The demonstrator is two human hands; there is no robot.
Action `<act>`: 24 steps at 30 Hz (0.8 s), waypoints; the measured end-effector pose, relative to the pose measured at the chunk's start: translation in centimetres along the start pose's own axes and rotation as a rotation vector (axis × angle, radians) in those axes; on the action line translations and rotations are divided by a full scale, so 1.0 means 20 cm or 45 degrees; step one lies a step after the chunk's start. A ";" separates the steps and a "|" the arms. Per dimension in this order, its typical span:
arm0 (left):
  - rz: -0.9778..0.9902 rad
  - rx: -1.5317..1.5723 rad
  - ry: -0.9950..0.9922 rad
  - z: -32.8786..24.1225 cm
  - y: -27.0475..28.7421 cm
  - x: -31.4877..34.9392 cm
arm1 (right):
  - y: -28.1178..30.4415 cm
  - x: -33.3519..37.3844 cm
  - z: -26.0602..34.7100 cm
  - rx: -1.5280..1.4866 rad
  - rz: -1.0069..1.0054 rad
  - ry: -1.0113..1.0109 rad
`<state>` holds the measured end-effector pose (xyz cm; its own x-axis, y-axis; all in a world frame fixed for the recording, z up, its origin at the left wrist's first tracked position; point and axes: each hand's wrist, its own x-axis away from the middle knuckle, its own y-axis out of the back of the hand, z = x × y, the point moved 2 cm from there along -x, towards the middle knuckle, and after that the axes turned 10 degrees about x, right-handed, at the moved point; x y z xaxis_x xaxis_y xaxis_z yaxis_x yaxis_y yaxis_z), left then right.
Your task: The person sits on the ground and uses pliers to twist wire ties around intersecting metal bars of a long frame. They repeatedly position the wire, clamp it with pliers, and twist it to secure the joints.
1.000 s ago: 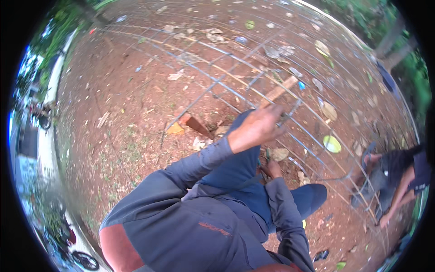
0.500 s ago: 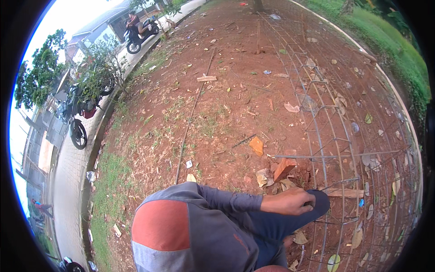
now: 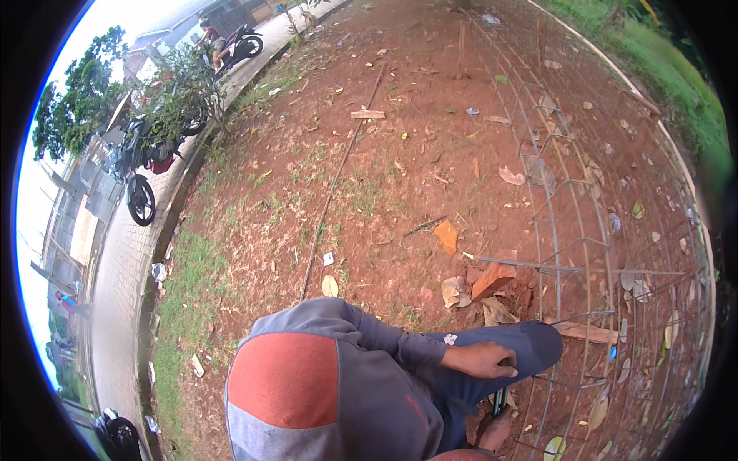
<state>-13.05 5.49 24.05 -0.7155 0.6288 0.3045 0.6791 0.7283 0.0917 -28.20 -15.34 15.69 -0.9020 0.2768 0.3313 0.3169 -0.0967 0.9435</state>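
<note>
My left hand [image 3: 483, 360] rests on my bent left knee in dark blue trousers [image 3: 534, 343]. Its fingers curl inward, and whatever they may hold is hidden. Lower down, beside the shin, my right hand [image 3: 494, 432] is partly covered by my leg. It grips a slim tool with dark and teal handles [image 3: 500, 401], which looks like pincers; its far end cannot be made out. Just right of the knee lies a long cage of thin steel bars [image 3: 557, 238] with bent ties. An orange-red brick [image 3: 493, 281] sits on the soil ahead of the knee.
A wooden strip [image 3: 588, 331] lies under the bars. Further off are an orange brick fragment [image 3: 446, 237], a long thin rod [image 3: 332, 192] and a short wood piece [image 3: 367, 114]. To the left, a paved path [image 3: 115, 323] carries parked motorcycles [image 3: 141, 173] and a rider.
My right hand with the tool has come into view below the knee. My left hand has shifted slightly left and down. The rider on the path has moved, and the whole view has tilted a little.
</note>
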 end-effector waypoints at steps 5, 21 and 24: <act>0.315 -0.040 -0.018 -0.04 -0.01 -0.05 | 0.34 0.23 -0.09 0.278 -0.141 0.313; 1.033 0.992 0.918 -0.33 -0.30 0.14 | 0.97 0.34 -0.13 0.093 -0.747 0.470; 0.936 1.218 0.881 -0.18 -0.22 0.15 | 0.88 0.19 -0.26 -0.296 -0.865 0.029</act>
<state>-17.56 3.15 28.06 0.1694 0.8882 0.4270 0.2839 0.3709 -0.8842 -27.60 -20.86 33.56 -0.8846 0.3282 -0.3314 -0.3849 -0.1123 0.9161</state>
